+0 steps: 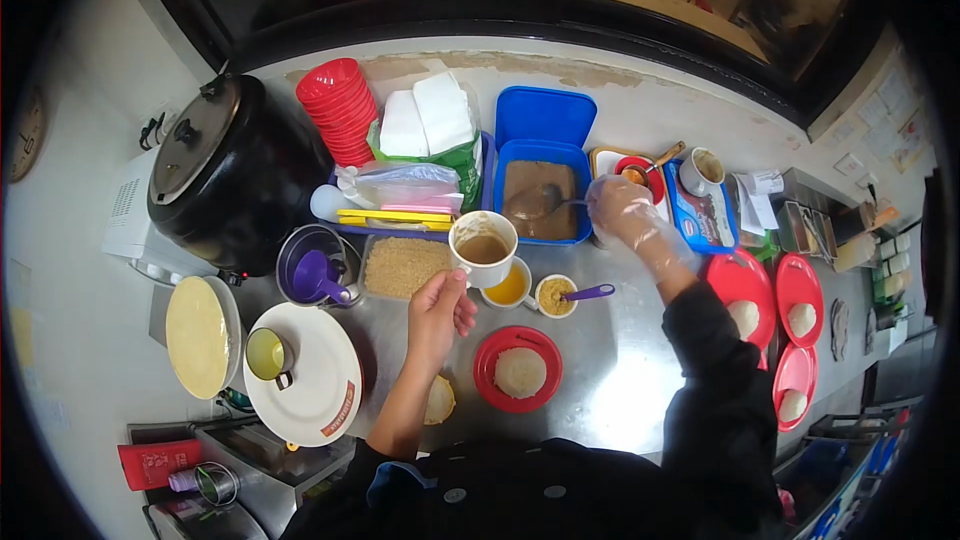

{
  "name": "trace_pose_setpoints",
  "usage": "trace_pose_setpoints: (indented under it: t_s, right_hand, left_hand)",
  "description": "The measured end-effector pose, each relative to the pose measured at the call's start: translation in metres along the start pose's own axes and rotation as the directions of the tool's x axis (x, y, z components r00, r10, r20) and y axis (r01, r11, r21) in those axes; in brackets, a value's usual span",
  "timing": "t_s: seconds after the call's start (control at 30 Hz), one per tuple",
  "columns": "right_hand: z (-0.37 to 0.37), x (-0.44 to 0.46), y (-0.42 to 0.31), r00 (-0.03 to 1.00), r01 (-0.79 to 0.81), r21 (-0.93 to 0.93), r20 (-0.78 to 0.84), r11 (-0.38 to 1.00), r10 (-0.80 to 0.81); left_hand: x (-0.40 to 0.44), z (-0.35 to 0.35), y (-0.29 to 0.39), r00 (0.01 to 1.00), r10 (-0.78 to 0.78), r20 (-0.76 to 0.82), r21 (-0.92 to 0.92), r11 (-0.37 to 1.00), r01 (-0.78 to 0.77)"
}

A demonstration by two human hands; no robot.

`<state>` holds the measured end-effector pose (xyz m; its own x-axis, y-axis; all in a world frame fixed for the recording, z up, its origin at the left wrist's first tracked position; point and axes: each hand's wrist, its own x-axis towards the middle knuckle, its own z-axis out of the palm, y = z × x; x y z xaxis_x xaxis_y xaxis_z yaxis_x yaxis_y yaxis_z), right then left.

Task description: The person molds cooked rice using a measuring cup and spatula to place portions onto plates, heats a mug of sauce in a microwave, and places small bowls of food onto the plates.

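My left hand (437,318) is closed on the handle of a white cup (483,248) with light brown liquid inside. My right hand (622,212), in a clear plastic glove, grips a dark spoon (552,200); its bowl lies in the brown sauce of a blue tub (541,239). Below the held cup are a cup of yellow liquid (509,285) and a small cup of yellow crumbs (555,296) with a purple spoon (588,292). Nearer me, a red plate (484,386) bears a white round mound (520,373).
A black pot (235,180) stands at left, near a white plate (325,360) with a green cup (268,353). Red bowls (337,110) are stacked behind. A container of brown crumbs (405,265) sits centre-left. Several red plates (798,278) with white mounds are at right.
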<state>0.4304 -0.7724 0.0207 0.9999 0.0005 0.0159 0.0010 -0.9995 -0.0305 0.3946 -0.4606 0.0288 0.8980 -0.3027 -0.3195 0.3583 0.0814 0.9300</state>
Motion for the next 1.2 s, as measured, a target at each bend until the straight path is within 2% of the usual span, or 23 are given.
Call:
trace_pose_setpoints:
  t_s: [0.07,0.17,0.2,0.23,0.3,0.33,0.4,0.43,0.5,0.53,0.6,0.7,0.73,0.8,0.9,0.97,1.03,1.07,1.13,1.17,1.2]
  right_hand:
    - [0.003,-0.004,0.0,0.983,-0.121,-0.064,-0.149,0.99,0.111]
    - [0.018,-0.016,0.001,0.986,-0.034,-0.036,-0.166,0.999,0.027]
    - [0.022,-0.018,0.002,0.97,-0.036,0.056,-0.239,0.998,0.049]
    - [0.024,-0.018,0.004,0.97,-0.037,0.055,-0.238,0.998,0.049]
    - [0.028,-0.018,0.008,0.961,-0.153,-0.019,-0.235,0.988,0.144]
    - [0.033,-0.02,0.009,0.96,-0.154,-0.018,-0.237,0.988,0.145]
    - [0.045,-0.025,0.007,0.959,-0.127,0.109,-0.24,0.986,0.151]
    - [0.051,-0.025,0.009,0.959,-0.125,0.111,-0.242,0.986,0.148]
    - [0.057,-0.027,0.013,0.952,-0.231,0.511,-0.056,0.828,0.3]
    - [0.058,-0.028,0.017,0.952,-0.231,0.513,-0.056,0.827,0.301]
    - [0.058,-0.028,0.023,0.918,-0.349,0.739,0.148,0.576,0.367]
    - [0.051,-0.031,0.031,0.93,-0.258,0.791,0.047,0.555,0.366]
    - [0.046,-0.031,0.035,0.929,-0.258,0.791,0.047,0.555,0.366]
    - [0.028,-0.032,0.042,0.909,-0.181,0.729,-0.132,0.661,0.394]
    - [-0.034,-0.043,0.03,0.92,-0.144,0.657,-0.188,0.74,0.345]
    - [-0.048,-0.047,0.029,0.925,-0.137,0.673,-0.175,0.726,0.337]
    - [-0.056,-0.053,0.024,0.917,-0.017,0.536,-0.329,0.844,0.227]
    - [-0.06,-0.058,0.018,0.915,-0.023,0.534,-0.329,0.845,0.232]
    - [-0.072,-0.07,-0.003,0.851,0.09,0.222,-0.524,0.971,0.04]
    - [-0.078,-0.076,-0.011,0.851,0.086,0.221,-0.524,0.971,0.044]
    - [-0.083,-0.081,-0.019,0.874,0.036,0.138,-0.485,0.99,0.036]
  left_hand:
    - [-0.001,-0.001,0.0,1.0,-0.002,0.004,0.0,1.0,0.002]
    - [0.002,-0.001,-0.003,1.0,-0.015,0.004,0.002,1.0,0.015]
    - [0.004,-0.001,-0.005,1.0,-0.017,0.005,0.002,1.0,0.017]
    - [0.004,0.0,-0.006,1.0,-0.021,0.006,0.001,1.0,0.021]
    - [0.004,0.003,-0.006,1.0,-0.027,-0.002,-0.005,1.0,0.027]
    - [0.005,0.005,-0.005,1.0,-0.028,-0.011,-0.008,1.0,0.028]
    - [0.008,0.006,-0.004,1.0,-0.027,-0.006,0.005,1.0,0.027]
    - [0.009,0.006,-0.005,0.999,-0.032,-0.002,0.014,0.999,0.032]
    - [0.015,0.008,-0.007,1.0,-0.024,0.0,0.022,0.999,0.024]
    - [0.019,0.009,-0.008,1.0,-0.016,0.004,0.029,0.999,0.016]
    - [0.027,0.01,-0.005,1.0,-0.013,0.021,0.061,0.998,0.012]
    - [0.046,0.016,-0.002,0.999,0.011,0.044,0.103,0.995,-0.015]
    - [0.054,0.019,-0.001,0.998,0.029,0.051,0.114,0.993,-0.035]
    - [0.068,0.03,0.001,0.998,0.032,0.058,0.145,0.989,-0.04]
    - [0.091,0.049,0.0,0.996,0.028,0.08,0.203,0.978,-0.043]
    - [0.105,0.06,-0.005,0.992,0.019,0.127,0.202,0.978,-0.045]
    - [0.111,0.069,-0.011,0.988,-0.014,0.156,0.197,0.98,-0.018]
    - [0.112,0.074,-0.015,0.989,-0.004,0.15,0.156,0.988,-0.019]
    - [0.113,0.08,-0.018,0.989,0.004,0.151,0.117,0.993,-0.022]
    - [0.112,0.082,-0.019,0.991,0.029,0.133,0.088,0.995,-0.041]
    - [0.112,0.083,-0.021,0.992,0.051,0.113,0.06,0.996,-0.058]
